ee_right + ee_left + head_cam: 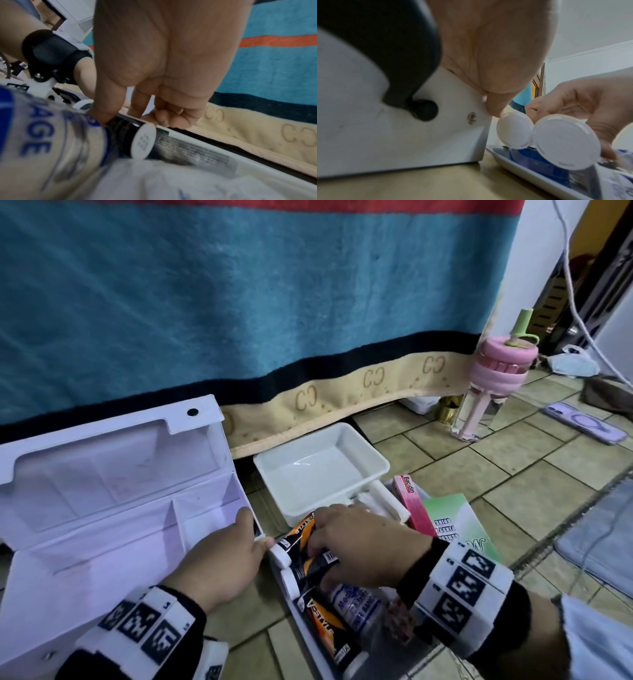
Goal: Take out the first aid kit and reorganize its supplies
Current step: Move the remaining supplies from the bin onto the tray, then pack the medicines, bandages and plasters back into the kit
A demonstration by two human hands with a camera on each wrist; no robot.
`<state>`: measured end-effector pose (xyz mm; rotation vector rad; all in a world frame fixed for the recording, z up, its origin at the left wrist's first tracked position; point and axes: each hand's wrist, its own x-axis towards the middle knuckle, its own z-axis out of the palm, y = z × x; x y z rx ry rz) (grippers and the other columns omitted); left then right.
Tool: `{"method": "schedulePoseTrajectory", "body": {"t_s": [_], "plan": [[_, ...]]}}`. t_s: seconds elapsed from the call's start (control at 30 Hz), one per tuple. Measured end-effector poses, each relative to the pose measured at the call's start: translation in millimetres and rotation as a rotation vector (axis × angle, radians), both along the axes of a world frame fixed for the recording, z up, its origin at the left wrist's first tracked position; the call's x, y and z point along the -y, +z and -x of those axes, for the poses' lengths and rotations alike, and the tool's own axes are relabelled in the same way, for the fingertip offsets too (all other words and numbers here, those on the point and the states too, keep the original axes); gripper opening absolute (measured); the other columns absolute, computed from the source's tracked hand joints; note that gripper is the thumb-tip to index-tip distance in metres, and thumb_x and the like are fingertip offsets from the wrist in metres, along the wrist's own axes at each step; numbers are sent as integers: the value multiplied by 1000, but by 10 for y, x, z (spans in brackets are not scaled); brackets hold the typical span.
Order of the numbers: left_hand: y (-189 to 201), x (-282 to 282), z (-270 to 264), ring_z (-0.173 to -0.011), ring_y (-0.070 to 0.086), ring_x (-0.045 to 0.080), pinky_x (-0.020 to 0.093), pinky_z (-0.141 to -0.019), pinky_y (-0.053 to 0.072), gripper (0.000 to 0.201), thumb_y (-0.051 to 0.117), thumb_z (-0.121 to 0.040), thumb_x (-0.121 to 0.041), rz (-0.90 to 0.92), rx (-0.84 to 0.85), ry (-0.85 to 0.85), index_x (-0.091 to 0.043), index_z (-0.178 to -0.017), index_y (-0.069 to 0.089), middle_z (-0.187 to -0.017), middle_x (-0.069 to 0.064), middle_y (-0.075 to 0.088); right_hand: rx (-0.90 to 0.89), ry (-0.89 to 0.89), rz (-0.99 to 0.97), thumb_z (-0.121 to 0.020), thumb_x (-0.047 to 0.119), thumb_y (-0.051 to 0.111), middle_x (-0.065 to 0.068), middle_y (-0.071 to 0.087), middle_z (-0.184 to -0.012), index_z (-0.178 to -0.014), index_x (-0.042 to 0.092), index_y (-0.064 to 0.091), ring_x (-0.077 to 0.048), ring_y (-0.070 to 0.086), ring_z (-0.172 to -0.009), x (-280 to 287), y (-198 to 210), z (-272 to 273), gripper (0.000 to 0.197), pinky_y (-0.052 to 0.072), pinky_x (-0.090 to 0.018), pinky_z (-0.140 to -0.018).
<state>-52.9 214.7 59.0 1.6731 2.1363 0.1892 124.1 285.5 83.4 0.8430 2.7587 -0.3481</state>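
The white first aid kit box (102,542) lies open on the tiled floor at left, lid raised, its compartments bare. My left hand (233,553) grips the box's right end wall, thumb inside, fingertips (494,108) at the corner. My right hand (356,542) holds two black-and-orange tubes (298,539) just right of the box, over a white tray (522,169); their white caps (513,129) point toward the box. A third tube (322,628) and a blue-printed bandage pack (42,135) lie in the tray.
An empty white tub (363,446) stands behind the tray. A pink box (412,505) and a green booklet (455,522) lie to the right. A pink bottle (493,385) and a phone (585,422) are at far right. A blue blanket (239,302) hangs behind.
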Motion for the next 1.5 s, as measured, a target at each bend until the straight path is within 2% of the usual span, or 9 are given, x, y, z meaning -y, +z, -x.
{"method": "schedulePoseTrajectory", "body": {"t_s": [0.23,0.37,0.57,0.73,0.97,1.13,1.23,1.4,1.5], "plan": [[-10,-12,10,-83,50,18,29,-67,39,39,59,-86,-45,-167,172,207,-15,-99,37,-93,3,52,-248,-117,65,-78,34,71,2,48,-107,-117,31,62,-18,48,-108,-67,122,-200,40,39,-30,-95],[66,39,-191,-112,37,18,33,-91,36,41,64,-79,-49,-402,-120,40,-24,-107,48,-116,-3,41,-440,-252,63,-82,29,69,7,45,-108,-119,29,60,-12,49,-107,-52,137,-395,38,38,-21,-93],[-55,-60,-366,-132,8,21,38,-104,21,38,48,-87,-57,-132,-238,-1,-28,-108,62,-153,-7,0,-592,-371,66,-82,25,70,14,45,-101,-115,28,62,-3,46,-96,-1,38,-594,34,34,-11,-84],[-63,-92,-400,-129,-3,16,36,-104,15,34,49,-89,-52,-152,-220,10,-29,-108,64,-154,-11,-5,-700,-456,129,-81,25,70,20,47,-100,-107,32,63,7,50,-90,21,-15,-730,28,36,-4,-74],[60,276,-245,-106,38,22,42,-70,48,26,54,-70,-53,-464,-285,187,-31,-75,65,-128,1,51,-941,-515,314,-79,14,73,1,62,-63,-82,28,64,-7,54,-50,99,103,-545,17,38,-10,-50],[153,796,388,-99,41,18,38,-83,33,23,56,-80,-48,-476,-202,489,-35,-97,65,-102,-12,54,-1197,-549,656,-74,-5,73,-7,73,-75,-82,30,60,-28,69,-68,465,156,45,38,55,-39,-71],[132,1089,797,-92,48,21,43,-89,39,19,65,-82,-40,-374,-221,565,-34,-101,64,-102,-10,57,-1274,-581,714,-58,15,76,-10,72,-80,-83,40,55,-37,69,-72,787,87,555,41,55,-54,-76],[53,1214,1125,-97,54,19,39,-80,41,18,61,-83,-41,-249,-323,383,-31,-97,66,-99,-11,55,-1268,-582,876,-90,10,58,-5,74,-77,-90,22,51,-21,69,-66,1038,86,1373,14,56,-27,-64],[-5,1201,1285,-118,39,14,35,-81,24,27,47,-90,-45,-134,-328,334,-33,-113,56,-117,-13,46,-1143,-602,803,-91,12,55,-2,74,-74,-91,17,49,-22,68,-67,1010,38,1796,8,57,-35,-72]]}}
